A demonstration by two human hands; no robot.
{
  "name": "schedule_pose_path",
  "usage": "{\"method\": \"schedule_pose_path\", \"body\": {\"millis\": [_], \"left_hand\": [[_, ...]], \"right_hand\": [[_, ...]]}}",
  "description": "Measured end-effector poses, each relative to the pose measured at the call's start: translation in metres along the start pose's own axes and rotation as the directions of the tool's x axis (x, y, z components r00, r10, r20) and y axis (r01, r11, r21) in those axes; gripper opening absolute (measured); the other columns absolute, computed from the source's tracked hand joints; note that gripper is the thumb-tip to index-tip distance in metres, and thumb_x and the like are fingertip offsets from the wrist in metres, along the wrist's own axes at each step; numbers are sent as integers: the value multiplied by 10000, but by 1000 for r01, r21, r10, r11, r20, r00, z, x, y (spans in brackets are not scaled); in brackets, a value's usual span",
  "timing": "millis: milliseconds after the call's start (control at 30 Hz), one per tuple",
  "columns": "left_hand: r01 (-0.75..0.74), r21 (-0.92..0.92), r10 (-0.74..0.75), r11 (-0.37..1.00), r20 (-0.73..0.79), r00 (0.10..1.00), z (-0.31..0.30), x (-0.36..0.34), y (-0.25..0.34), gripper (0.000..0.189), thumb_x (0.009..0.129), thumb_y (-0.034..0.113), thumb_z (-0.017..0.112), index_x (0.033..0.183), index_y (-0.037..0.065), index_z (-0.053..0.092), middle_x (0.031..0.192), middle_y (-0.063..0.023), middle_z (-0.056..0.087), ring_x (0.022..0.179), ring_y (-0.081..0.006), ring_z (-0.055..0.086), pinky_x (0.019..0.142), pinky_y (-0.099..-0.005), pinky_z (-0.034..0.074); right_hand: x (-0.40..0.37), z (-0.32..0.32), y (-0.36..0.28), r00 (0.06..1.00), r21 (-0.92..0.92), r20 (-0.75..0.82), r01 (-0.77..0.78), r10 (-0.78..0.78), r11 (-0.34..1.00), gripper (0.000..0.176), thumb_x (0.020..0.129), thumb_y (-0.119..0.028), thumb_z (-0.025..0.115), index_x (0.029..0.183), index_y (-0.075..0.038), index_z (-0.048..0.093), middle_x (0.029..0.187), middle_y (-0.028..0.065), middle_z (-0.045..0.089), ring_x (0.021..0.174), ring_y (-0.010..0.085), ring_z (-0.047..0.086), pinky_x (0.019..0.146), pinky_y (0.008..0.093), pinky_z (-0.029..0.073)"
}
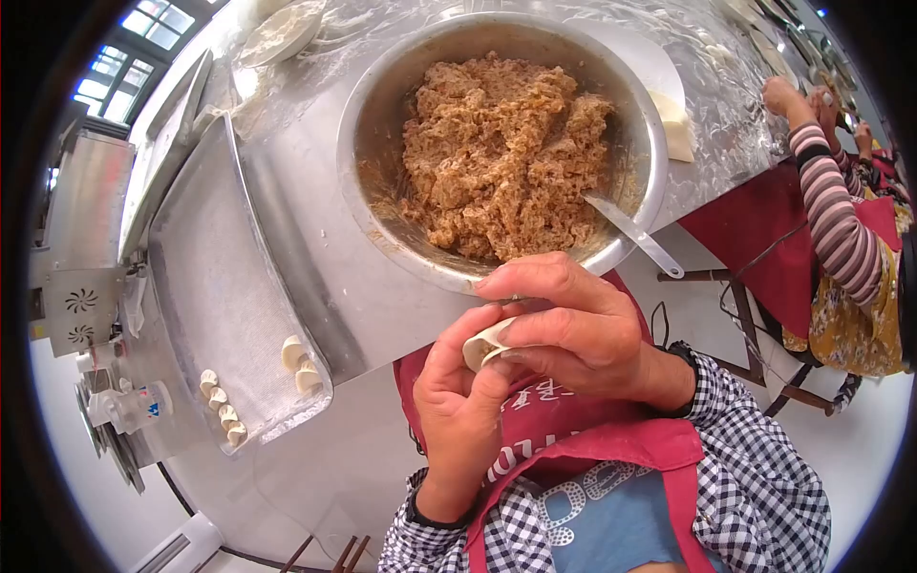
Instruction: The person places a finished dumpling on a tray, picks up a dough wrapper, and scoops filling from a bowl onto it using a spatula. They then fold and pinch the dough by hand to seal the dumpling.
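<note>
Between both hands is a dumpling (485, 346), its pale wrapper folded around a bit of brown filling that shows at the left end. My left hand (460, 387) grips it from below and the left, thumb and fingers closed on the dough. From the right, my right hand (578, 329) pinches the wrapper's edge. Just beyond my fingers stands a large metal bowl (355, 205) of brown minced filling (506, 153). A flat metal spreader (638, 236) leans on the bowl's right rim, its blade in the filling.
To the left lies a metal tray (224, 258) with several finished dumplings (304, 368) near its front end. Pale wrappers (673, 124) sit right of the bowl. Flour dusts the table (726, 105). Another person in a striped sleeve (839, 210) works at the right.
</note>
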State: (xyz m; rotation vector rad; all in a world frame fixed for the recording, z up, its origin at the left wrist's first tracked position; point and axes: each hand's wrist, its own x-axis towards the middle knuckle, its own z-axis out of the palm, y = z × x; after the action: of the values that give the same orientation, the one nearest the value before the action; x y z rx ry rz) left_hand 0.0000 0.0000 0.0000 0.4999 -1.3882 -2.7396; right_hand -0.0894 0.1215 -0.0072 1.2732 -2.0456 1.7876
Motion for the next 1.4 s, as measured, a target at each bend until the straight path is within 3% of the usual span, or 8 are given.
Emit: {"method": "schedule_pose_path", "body": {"millis": [167,300,600,767,900,1100,1167,1400], "left_hand": [[-186,387,177,903,59,982,7,-1,-2,391,858,-26,541,1239,-33,452,1183,-138,541,1052,-169,543,883,-265,456],[-180,398,168,900,66,984,5,-1,-1,384,853,-52,528,1231,-34,463,1175,-134,545,1049,-158,542,872,-257,460],[-110,292,119,950,-14,993,6,0,0,437,850,-51,532,1269,-41,407,1197,-136,518,1048,-170,540,862,-265,475],[55,-152,-59,987,-23,998,0,2,-2,429,852,59,582,1240,-32,424,1158,-173,543,1005,-219,588,843,-300,507],[65,-133,-70,989,-33,997,3,1,-1,414,859,41,561,1241,-36,422,1171,-179,535,1029,-234,578,868,-316,498],[-172,293,183,941,-12,983,7,0,-4,409,860,-31,530,1253,-39,421,1201,-162,528,1074,-227,549,895,-300,463],[-325,601,329,730,107,938,5,0,-6,401,843,-58,533,1236,-36,454,1195,-149,541,1075,-205,548,882,-287,458],[-162,512,166,844,38,985,2,-5,0,403,833,-68,543,1227,-36,466,1200,-143,538,1068,-187,545,879,-289,457]], "right_hand": [[0,-3,6,1000,-13,-9,26,-26,1000,169,648,-61,696,785,-14,608,1041,158,595,921,280,586,767,361,470],[2,-4,1,1000,-16,8,6,-6,1000,161,649,-58,692,774,-13,602,1043,158,594,926,281,586,766,363,469],[0,-6,8,994,-43,84,68,-64,997,241,673,-72,723,865,-8,593,1068,191,577,940,296,586,764,350,490],[5,3,-2,997,-31,-70,-11,9,999,163,654,-42,689,792,-6,609,1031,154,596,893,276,594,738,347,474],[2,-2,3,1000,-55,23,18,-16,998,211,699,-46,712,871,-14,593,1070,186,579,930,299,582,727,346,502],[0,-1,4,999,-59,41,-6,9,998,182,690,-28,700,834,-16,588,1091,187,577,957,297,578,744,359,499],[3,0,5,997,-128,15,77,-76,989,151,633,-40,669,760,-16,589,1049,153,596,895,267,588,740,349,475],[6,-2,-3,1000,-55,-6,-10,10,998,158,642,-37,675,777,-22,595,1086,151,584,927,278,586,765,354,468]]}}
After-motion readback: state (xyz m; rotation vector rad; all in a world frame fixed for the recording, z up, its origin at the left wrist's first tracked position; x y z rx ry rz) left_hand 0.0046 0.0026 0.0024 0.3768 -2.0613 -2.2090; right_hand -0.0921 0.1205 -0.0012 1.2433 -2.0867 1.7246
